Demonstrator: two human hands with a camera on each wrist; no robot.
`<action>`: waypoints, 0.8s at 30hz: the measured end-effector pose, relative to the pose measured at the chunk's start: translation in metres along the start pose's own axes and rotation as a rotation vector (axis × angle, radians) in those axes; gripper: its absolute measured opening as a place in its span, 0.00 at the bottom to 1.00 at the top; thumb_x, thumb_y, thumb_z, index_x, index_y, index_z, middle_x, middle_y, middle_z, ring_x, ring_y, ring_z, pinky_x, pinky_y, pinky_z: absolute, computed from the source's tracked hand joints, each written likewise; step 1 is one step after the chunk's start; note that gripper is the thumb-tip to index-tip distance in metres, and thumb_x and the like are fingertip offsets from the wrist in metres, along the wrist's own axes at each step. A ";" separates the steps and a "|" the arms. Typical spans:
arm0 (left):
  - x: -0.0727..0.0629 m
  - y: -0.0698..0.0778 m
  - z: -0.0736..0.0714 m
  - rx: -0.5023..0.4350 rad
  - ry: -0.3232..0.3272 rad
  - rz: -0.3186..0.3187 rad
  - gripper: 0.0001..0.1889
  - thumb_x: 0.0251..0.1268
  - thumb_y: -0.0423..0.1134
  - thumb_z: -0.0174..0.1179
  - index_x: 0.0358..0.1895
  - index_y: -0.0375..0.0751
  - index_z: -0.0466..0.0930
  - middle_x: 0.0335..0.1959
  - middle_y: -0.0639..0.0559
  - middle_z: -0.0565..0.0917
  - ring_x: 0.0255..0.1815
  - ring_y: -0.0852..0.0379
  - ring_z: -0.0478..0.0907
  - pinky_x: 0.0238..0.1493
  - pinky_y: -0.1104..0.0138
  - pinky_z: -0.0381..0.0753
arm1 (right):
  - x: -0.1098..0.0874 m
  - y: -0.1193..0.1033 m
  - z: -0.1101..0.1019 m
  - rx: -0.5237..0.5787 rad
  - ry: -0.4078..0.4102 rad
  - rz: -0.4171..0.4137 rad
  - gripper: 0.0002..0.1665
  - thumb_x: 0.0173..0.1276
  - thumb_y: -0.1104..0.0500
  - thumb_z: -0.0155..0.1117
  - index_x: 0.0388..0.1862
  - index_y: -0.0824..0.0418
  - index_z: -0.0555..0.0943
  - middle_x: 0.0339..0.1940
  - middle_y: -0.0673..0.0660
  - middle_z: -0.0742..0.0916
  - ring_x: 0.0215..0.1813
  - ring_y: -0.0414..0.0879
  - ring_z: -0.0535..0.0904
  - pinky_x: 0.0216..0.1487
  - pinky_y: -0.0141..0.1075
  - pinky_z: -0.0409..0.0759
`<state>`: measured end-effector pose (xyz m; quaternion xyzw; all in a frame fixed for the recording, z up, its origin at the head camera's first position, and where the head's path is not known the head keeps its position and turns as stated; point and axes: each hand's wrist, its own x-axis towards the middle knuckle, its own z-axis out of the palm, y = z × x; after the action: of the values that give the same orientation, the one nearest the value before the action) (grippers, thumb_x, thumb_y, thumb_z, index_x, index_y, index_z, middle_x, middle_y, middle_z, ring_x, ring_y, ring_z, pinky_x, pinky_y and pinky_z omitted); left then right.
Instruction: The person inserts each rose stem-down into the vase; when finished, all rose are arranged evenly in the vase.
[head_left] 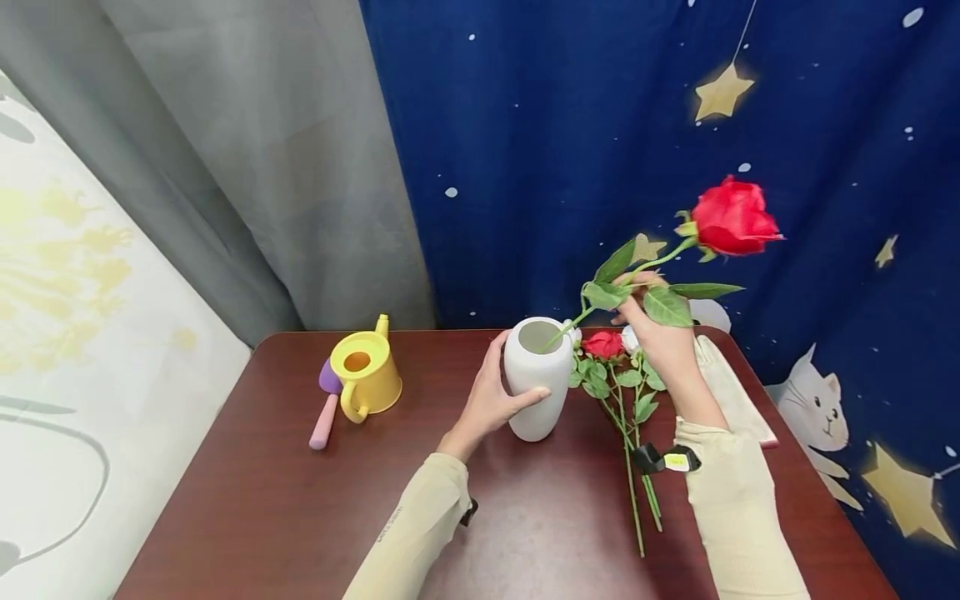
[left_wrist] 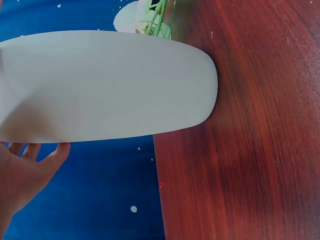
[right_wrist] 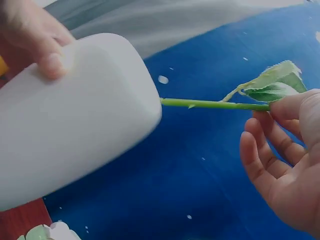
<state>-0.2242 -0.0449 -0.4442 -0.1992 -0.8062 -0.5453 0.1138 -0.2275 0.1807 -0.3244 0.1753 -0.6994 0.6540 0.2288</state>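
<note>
My left hand (head_left: 498,396) grips a white vase (head_left: 537,392) that stands upright on the table, thumb across its near side and fingers round its left. Pinched in my right hand (head_left: 660,333) is the stem of a red rose (head_left: 737,217) with green leaves, tilted so the bloom points up and right. The stem's lower end reaches inside the vase mouth, as the right wrist view also shows with the green stem (right_wrist: 210,104) at the rim. How deep the end sits is hidden by the vase wall.
Right of the vase lie another red rose (head_left: 604,343) and white roses, stems toward me. A folded cream cloth (head_left: 731,392) lies at the right edge. To the left are a yellow watering can (head_left: 375,375) and a small purple-and-pink shovel (head_left: 324,421). Curtains hang behind the table (head_left: 300,517).
</note>
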 end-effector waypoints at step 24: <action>-0.001 0.001 0.002 -0.038 0.010 0.026 0.50 0.42 0.46 0.75 0.69 0.51 0.53 0.61 0.56 0.67 0.59 0.61 0.66 0.59 0.59 0.64 | -0.013 0.006 0.023 -0.299 -0.106 0.094 0.16 0.61 0.66 0.63 0.47 0.71 0.77 0.50 0.63 0.79 0.46 0.55 0.80 0.43 0.28 0.76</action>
<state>-0.2232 -0.0425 -0.4449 -0.2089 -0.7927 -0.5598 0.1210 -0.2221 0.1581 -0.3375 0.1408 -0.8073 0.5426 0.1844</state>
